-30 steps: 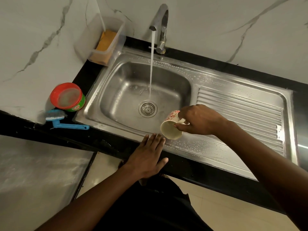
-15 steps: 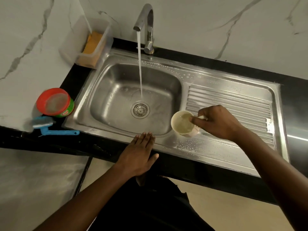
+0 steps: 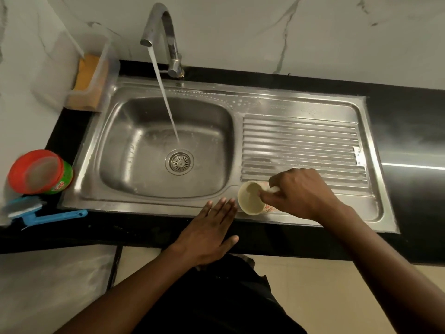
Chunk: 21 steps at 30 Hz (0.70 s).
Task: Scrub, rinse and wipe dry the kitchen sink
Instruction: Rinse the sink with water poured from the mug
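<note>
Steel sink (image 3: 298,109) set into a black tabletop (image 3: 409,121), basin on the left, ribbed drainboard (image 3: 301,141) on the right. Tap (image 3: 166,34) at the back rim is running — a stream of water (image 3: 166,97) slants down into the basin and lands just behind the round drain strainer (image 3: 179,162). Droplets bead along the back rim and the front ledge.

Right hand (image 3: 301,192) sits over the near left corner of the drainboard. Its fingers (image 3: 267,195) are curled and pinch the handle side of a cream mug (image 3: 250,198) with a red pattern low on its outer wall; the mug is tilted, mouth facing up toward the camera, at the front edge where drainboard meets basin. Whether its base touches the steel cannot be told.

Left hand (image 3: 209,232) lies flat, palm down, on the front edge of the tabletop — fingers straight and close together, thumb out to the side, tips reaching the sink's front ledge just left of the mug. It holds nothing.

Left of the sink: a clear plastic box (image 3: 106,68) with an orange sponge (image 3: 86,73) in the back corner, a red-lidded green tub (image 3: 41,172), and in front of it a blue-handled brush (image 3: 48,215).
</note>
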Available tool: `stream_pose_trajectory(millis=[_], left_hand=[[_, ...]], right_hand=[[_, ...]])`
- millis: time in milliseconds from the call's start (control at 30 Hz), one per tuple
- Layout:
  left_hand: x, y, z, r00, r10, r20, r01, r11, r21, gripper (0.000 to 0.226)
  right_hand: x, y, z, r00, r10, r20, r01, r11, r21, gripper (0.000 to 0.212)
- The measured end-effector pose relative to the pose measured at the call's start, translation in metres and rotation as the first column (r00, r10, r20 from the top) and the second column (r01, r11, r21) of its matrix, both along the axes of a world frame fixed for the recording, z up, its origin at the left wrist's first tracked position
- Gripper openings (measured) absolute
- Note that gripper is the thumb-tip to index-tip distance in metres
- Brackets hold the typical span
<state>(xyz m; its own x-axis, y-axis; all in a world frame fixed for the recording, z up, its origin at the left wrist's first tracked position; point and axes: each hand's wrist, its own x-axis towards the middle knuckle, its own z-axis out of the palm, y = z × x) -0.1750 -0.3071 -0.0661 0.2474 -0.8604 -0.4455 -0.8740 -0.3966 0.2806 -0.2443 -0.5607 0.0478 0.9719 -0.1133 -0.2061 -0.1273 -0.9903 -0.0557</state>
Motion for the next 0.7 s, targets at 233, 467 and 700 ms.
stream_pose_trajectory(millis=[233, 467, 700], left_hand=[[0.003, -0.018, -0.005, 0.999, 0.036, -0.005, -0.037, 0.999, -0.022, 0.08], [0.007, -0.012, 0.001, 0.962, 0.271, 0.022, -0.271, 0.962, 0.024, 0.082], [0.012, -0.009, 0.0, 0.993, 0.11, -0.039, -0.109, 0.994, 0.022, 0.081]], right_hand=[[-0.013, -0.007, -0.003, 0.998, -0.057, 0.017, 0.057, 0.998, 0.002, 0.053], [-0.036, -0.029, -0.006, 0.961, -0.275, -0.003, 0.273, 0.953, 0.129, 0.053], [-0.04, -0.015, -0.002, 0.982, -0.191, -0.013, 0.191, 0.98, 0.054, 0.051]])
